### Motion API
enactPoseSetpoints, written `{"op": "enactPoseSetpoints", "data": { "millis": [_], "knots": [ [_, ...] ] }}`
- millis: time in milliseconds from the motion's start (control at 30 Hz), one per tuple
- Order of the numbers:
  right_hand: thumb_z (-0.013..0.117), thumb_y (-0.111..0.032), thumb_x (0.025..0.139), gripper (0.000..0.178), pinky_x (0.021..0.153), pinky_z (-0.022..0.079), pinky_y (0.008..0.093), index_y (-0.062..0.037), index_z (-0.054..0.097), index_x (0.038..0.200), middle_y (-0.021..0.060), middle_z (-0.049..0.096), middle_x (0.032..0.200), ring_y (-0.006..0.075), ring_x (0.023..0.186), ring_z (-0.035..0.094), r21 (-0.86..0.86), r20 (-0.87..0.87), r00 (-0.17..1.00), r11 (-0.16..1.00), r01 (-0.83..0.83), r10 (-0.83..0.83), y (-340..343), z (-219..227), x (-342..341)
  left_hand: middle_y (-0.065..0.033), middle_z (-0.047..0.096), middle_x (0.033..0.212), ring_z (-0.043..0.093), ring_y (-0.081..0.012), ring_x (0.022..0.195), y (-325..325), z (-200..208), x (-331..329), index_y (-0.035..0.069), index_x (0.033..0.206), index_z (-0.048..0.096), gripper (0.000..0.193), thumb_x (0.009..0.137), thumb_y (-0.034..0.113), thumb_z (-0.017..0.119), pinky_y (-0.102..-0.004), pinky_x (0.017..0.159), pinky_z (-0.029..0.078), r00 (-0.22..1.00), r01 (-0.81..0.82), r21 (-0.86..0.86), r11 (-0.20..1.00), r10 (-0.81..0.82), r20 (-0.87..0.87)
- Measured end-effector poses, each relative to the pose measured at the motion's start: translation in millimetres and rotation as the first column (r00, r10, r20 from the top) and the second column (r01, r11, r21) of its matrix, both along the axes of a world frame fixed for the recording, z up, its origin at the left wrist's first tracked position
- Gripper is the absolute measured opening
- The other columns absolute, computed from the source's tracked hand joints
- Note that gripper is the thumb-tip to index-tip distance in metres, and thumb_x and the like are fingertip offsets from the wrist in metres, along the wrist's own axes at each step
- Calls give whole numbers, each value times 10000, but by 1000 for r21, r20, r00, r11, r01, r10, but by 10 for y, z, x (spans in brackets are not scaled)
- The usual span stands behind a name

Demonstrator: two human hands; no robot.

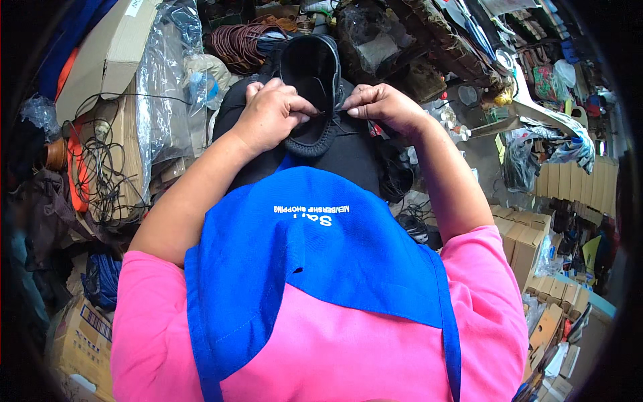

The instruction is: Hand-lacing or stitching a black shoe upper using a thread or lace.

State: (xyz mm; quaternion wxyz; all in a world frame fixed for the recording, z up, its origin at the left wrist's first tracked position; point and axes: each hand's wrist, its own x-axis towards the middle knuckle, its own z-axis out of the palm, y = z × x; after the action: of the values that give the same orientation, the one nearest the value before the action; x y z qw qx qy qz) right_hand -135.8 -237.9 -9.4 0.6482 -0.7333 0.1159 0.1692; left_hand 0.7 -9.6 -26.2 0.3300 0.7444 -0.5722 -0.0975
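A black shoe [313, 146] rests on my dark-trousered lap, its opening facing up. Over its left rim reaches my left hand [278, 112], thumb and forefinger pinched together inside the opening. What those fingers hold is too small to make out. At the outer right side of the shoe, my right hand [385, 107] has thumb and forefinger pressed together close against the upper. A thin, pale, thread-like line shows between these fingertips and the shoe; its kind cannot be told.
A coil of brown cord [244, 45] lies beyond the shoe. To the left stand cardboard [100, 60], clear plastic wrap [164, 94] and tangled black wire [100, 157]. Stacked cardboard boxes [522, 234] and a pale stand [529, 114] with a hanging cloth are at the right.
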Motion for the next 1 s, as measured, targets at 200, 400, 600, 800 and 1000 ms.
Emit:
{"op": "enactPoseSetpoints", "data": {
  "millis": [200,400,600,800,1000],
  "knots": [
    [676,-70,811,232,857,444,248,-29,686,1039,14,642,961,103,932,582,-44,-2,997,996,-83,83,-16,74,107,29,587,769,511,-176,871,-98,51,108,176,859,712,157,713,122,697,-362,854,297,983,101,-77,992,-87,162],
    [674,-54,794,231,808,421,253,-53,701,1023,11,574,835,120,851,540,-259,76,993,964,-64,87,132,235,-2,20,605,817,521,-185,893,102,96,-59,180,886,715,172,716,152,706,-368,855,308,992,-5,-11,1000,6,124],
    [669,-51,793,242,787,420,256,-74,705,1031,12,557,810,127,828,528,-365,126,986,930,-52,105,165,259,-15,5,610,774,539,-184,900,209,163,-173,153,853,717,146,708,168,715,-376,853,312,988,-151,68,986,148,46],
    [665,-53,800,238,780,419,256,-71,704,1034,10,554,792,125,812,519,-373,111,990,927,-40,87,179,289,-12,-60,638,704,588,-216,730,179,269,-290,73,770,702,96,694,129,712,-340,679,444,978,-160,11,987,160,-130],
    [674,-67,802,237,808,429,257,-27,691,1036,13,605,863,124,847,558,-133,22,999,991,-30,33,53,141,31,-71,608,679,549,-241,706,91,237,-123,63,785,703,105,688,103,701,-347,696,435,990,-114,-59,992,109,-89]
  ]
}}
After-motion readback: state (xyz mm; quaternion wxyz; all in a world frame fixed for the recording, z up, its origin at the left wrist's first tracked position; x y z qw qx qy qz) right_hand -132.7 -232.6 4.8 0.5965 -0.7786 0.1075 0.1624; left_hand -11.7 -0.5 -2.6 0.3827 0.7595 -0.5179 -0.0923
